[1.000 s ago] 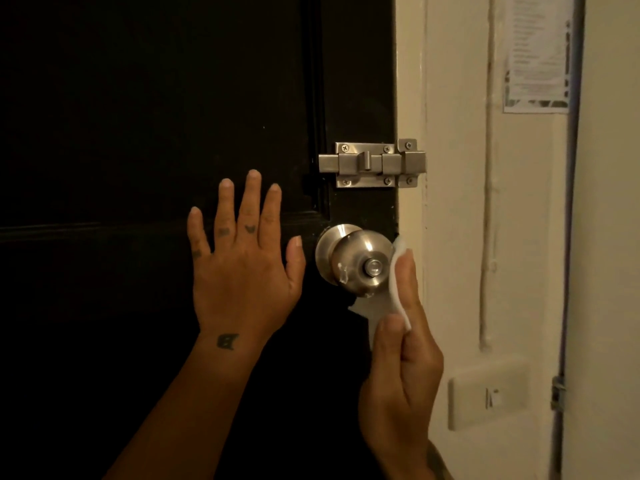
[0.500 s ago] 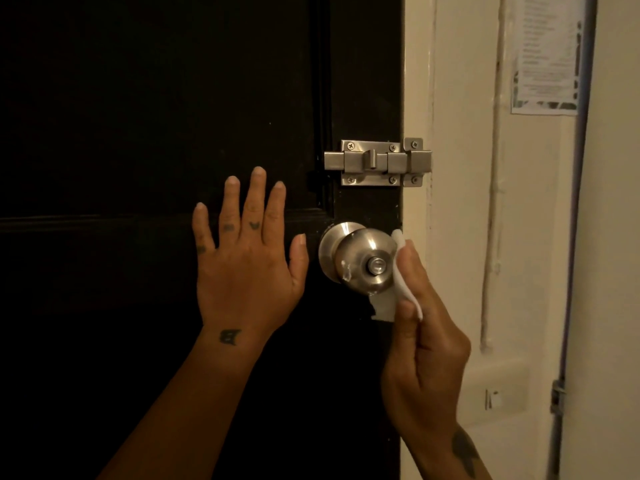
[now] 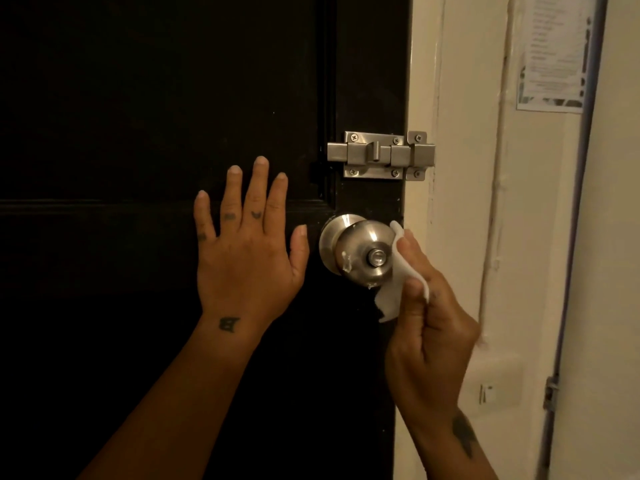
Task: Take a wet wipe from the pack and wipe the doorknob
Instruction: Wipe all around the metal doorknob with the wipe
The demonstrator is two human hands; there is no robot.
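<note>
The right hand (image 3: 429, 327) pinched a soft, limp wipe (image 3: 398, 271) against the smooth, likely slippery knob (image 3: 363, 252); the left hand (image 3: 246, 251) lay open, flat on the door (image 3: 138, 98).

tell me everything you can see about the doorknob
The doorknob is a round knob of brushed silver metal on a circular base plate, mounted near the right edge of the dark door, below a metal slide bolt. A small lock button sits at its centre. Whitish smears or droplets cling to its lower left face and underside. A white wet wipe, held by the right hand, presses on its right side. The left hand lies flat on the door beside it, not touching.
</note>
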